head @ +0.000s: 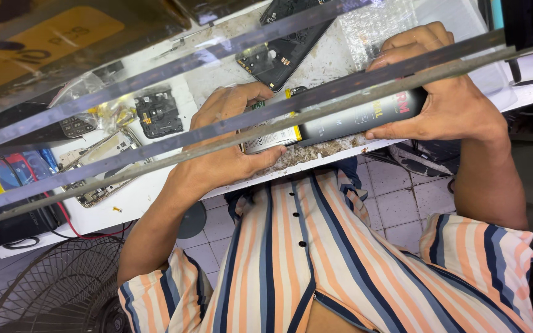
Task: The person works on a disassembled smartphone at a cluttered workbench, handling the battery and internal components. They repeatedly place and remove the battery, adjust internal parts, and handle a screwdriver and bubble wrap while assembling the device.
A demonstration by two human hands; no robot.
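Note:
Both my hands hold a long flat phone battery (353, 121), black with a white end and a yellow strip, at the front edge of a white worktable (155, 185). My left hand (226, 145) grips the white end, thumb under it and fingers curled over the top. My right hand (448, 98) wraps the black end from the right. An opened black phone body (282, 52) with bare circuitry lies just beyond the battery. Bubble wrap (377, 24) lies beside it, behind my right hand.
Two slanted translucent bars (124, 83) cross the view in front of my hands. To the left lie a silver phone frame (97, 166), a small black part (158, 114), a keypad phone (76, 127) and a red wire (63, 216). A fan grille (57, 290) stands below on the tiled floor.

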